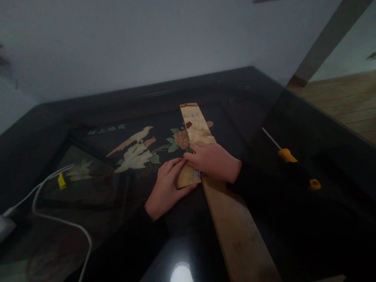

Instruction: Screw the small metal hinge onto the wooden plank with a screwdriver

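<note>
Nearest us, running from 5 toward 12 o'clock across the dark table [304, 117], the wooden plank [239, 237] looks stiff and light, best gripped by its edges, and our left hand [165, 187] and right hand [214, 161] press curled fingers onto it mid-length

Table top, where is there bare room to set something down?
Bare glass lies between the white cable and the left hand, and between the plank and the screwdriver. It is crowded where both hands, the right hand included, press the plank.
</note>
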{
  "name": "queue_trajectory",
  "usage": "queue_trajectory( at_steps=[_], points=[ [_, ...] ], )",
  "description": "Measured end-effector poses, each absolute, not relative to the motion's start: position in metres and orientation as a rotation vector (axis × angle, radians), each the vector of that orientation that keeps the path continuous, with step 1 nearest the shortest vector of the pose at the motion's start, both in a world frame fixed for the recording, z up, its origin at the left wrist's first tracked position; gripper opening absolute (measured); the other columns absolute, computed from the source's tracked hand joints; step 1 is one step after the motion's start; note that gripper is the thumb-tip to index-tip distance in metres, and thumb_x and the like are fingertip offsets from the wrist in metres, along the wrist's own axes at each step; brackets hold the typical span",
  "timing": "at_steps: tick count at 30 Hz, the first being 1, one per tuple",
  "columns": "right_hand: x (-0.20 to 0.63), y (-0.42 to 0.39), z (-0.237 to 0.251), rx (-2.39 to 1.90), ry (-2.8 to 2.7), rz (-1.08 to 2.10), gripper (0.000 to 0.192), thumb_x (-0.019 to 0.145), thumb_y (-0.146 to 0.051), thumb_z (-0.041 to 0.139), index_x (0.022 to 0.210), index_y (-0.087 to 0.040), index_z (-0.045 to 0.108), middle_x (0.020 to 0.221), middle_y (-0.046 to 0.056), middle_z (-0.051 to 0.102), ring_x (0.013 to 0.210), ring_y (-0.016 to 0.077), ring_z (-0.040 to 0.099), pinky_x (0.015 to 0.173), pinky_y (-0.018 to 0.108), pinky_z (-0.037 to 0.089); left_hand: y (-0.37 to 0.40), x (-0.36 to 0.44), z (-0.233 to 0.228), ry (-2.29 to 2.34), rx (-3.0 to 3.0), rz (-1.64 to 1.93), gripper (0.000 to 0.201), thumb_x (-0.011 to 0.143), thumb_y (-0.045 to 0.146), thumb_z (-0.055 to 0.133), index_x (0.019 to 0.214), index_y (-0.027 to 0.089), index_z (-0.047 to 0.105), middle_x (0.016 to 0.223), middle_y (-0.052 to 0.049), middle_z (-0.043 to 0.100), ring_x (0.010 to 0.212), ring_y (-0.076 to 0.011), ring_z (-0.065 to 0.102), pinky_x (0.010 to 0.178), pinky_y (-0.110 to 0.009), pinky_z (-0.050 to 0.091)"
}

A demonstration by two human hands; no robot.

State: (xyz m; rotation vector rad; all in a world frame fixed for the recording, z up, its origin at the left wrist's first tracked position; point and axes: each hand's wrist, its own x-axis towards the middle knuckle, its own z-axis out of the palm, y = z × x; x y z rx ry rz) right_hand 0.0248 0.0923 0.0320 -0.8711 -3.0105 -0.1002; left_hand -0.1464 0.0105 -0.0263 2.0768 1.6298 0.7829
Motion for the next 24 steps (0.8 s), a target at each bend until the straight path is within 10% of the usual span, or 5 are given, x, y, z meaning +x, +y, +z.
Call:
queue_trajectory(
  at_steps=[24],
  points=[
    [0.0297,0.0932,0.0322,-1.001,-2.92,0.04,0.03,0.092,-0.042,0.054,0.106,-0.017,0.059,0.106,0.009,0.065,0.095,0.0213,0.061,0.061,0.027,0.034,0.0089,-0.1453,-0.0238,1.644,2.146,0.826,0.062,0.079,0.036,0.07,0.136,0.022,0.05,0.131,-0.012,0.051,0.123,-0.0294,0.047,0.105,-0.048,0.039]
  ],
)
